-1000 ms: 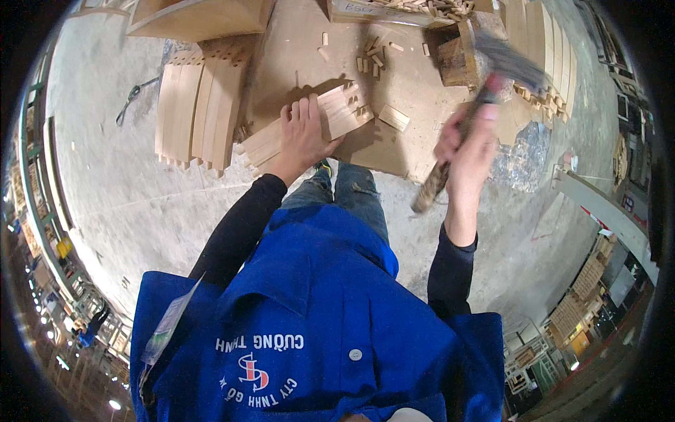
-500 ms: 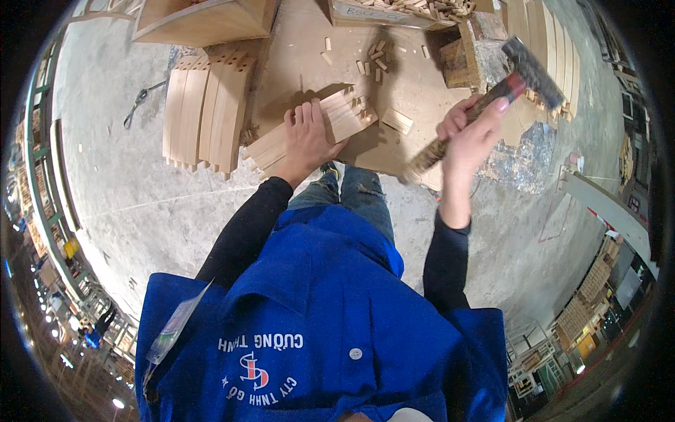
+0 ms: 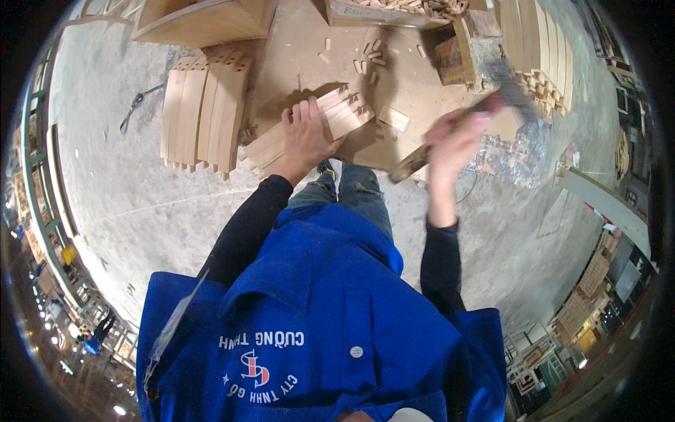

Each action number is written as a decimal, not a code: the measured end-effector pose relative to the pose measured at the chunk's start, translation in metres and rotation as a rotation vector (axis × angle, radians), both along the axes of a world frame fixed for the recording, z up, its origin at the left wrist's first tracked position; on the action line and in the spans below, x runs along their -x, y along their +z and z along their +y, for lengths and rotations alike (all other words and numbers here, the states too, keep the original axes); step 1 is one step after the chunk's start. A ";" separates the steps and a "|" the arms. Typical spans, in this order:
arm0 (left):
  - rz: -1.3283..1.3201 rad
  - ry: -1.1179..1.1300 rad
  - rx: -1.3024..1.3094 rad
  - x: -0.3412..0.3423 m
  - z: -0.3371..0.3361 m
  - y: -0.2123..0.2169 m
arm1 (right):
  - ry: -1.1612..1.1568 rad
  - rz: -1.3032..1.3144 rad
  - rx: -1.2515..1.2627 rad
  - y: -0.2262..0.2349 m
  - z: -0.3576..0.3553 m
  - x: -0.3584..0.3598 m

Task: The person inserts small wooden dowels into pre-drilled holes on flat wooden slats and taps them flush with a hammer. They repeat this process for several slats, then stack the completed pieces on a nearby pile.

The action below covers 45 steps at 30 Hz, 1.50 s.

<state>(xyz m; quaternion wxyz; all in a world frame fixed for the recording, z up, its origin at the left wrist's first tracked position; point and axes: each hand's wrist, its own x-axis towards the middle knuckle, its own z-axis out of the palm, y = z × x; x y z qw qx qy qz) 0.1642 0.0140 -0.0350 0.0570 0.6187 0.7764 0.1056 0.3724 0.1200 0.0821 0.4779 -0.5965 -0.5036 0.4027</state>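
Observation:
My left hand (image 3: 305,138) is closed over a bundle of pale wooden bars (image 3: 342,117), which lies aslant at the near side of a brown work surface (image 3: 295,56). Dowels (image 3: 361,111) stick out of the bars' far right ends. To the right, my right hand (image 3: 453,144) grips a hammer (image 3: 485,105) by its wooden handle. The hammer's head is smeared by motion and stands well apart from the bars. A small flat wooden piece (image 3: 394,119) lies between the bars and the hammer.
Loose dowels (image 3: 373,55) are scattered behind the bars, below a box full of dowels (image 3: 394,15). Stacked wooden bars (image 3: 204,112) stand at left, and another stack (image 3: 545,56) at far right. A wooden box (image 3: 204,21) sits at back left, a worn wooden block (image 3: 467,56) at right.
My right hand has moved slightly left and down with the hammer, whose head is now more blurred. My left hand stays on the bars.

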 end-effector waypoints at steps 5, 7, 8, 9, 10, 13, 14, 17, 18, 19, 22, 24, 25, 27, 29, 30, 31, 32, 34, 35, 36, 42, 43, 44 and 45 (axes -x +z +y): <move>-0.033 0.019 0.040 0.007 -0.005 -0.008 | 0.637 -0.609 0.320 -0.067 -0.033 -0.002; -0.038 -0.001 0.024 0.002 -0.001 0.001 | 0.539 -0.536 0.392 -0.050 -0.018 -0.021; -0.028 0.009 0.014 0.002 -0.001 0.004 | 0.432 -0.327 0.434 -0.031 -0.015 -0.028; -0.023 0.015 -0.036 0.003 -0.003 0.002 | 0.325 -0.120 0.469 0.001 -0.009 -0.028; -0.036 0.023 -0.032 0.001 -0.005 0.002 | 0.224 0.015 0.379 0.036 -0.007 -0.021; -0.046 0.023 -0.053 0.001 -0.004 0.007 | 0.049 0.375 0.113 0.032 -0.012 -0.021; -0.040 0.010 -0.070 0.000 -0.004 0.006 | -0.034 0.028 -0.015 -0.023 -0.020 -0.028; -0.038 -0.009 -0.126 0.004 -0.002 0.000 | 0.546 -0.813 -0.043 -0.095 -0.068 -0.018; -0.040 -0.015 -0.143 0.005 -0.002 0.000 | 0.559 -0.709 0.149 -0.095 -0.066 -0.024; -0.055 -0.014 -0.127 0.005 -0.004 0.000 | 0.570 -0.598 0.337 -0.095 -0.063 -0.032; -0.088 -0.003 -0.087 0.006 -0.010 0.005 | 0.498 -0.591 0.486 -0.060 -0.033 -0.038; -0.093 0.005 -0.098 0.006 -0.006 0.006 | 0.336 -0.793 0.354 -0.052 -0.017 -0.043; -0.109 0.007 -0.060 0.007 -0.005 0.008 | 0.292 -0.890 0.186 -0.063 -0.008 -0.050; -0.139 0.006 0.015 0.008 0.001 0.013 | 0.187 -1.071 -0.153 -0.090 0.003 -0.060; -0.210 -0.027 -0.009 0.020 -0.005 0.020 | 0.316 -1.078 -0.326 -0.095 0.002 -0.051; -0.244 -0.046 -0.020 0.026 -0.008 0.028 | 0.378 -1.080 -0.413 -0.093 -0.001 -0.043; -0.335 -0.084 -0.027 0.032 -0.010 0.036 | 0.471 -0.983 -0.399 -0.093 -0.010 -0.032; -0.429 -0.132 -0.036 0.036 -0.011 0.053 | 0.480 -0.975 -0.374 -0.107 -0.013 -0.035; -0.657 -0.205 -0.070 0.039 -0.016 0.080 | 0.499 -0.960 -0.318 -0.148 -0.017 -0.044; -0.773 -0.204 -0.098 0.046 -0.023 0.091 | 0.465 -0.968 -0.379 -0.143 -0.022 -0.033; -0.899 -0.214 -0.130 0.050 -0.027 0.099 | 0.456 -0.898 -0.276 -0.141 -0.024 -0.029; -1.161 -0.326 -0.056 0.076 -0.052 0.159 | 0.416 -0.279 0.141 -0.054 0.001 -0.023; -1.139 -0.338 -0.027 0.077 -0.055 0.179 | 0.469 -0.109 0.105 -0.016 -0.002 -0.018; -1.116 -0.349 0.009 0.078 -0.060 0.195 | 0.519 0.065 0.073 0.026 -0.009 -0.009; -1.090 -0.377 0.007 0.079 -0.062 0.206 | 0.560 0.235 0.036 0.063 -0.016 -0.002</move>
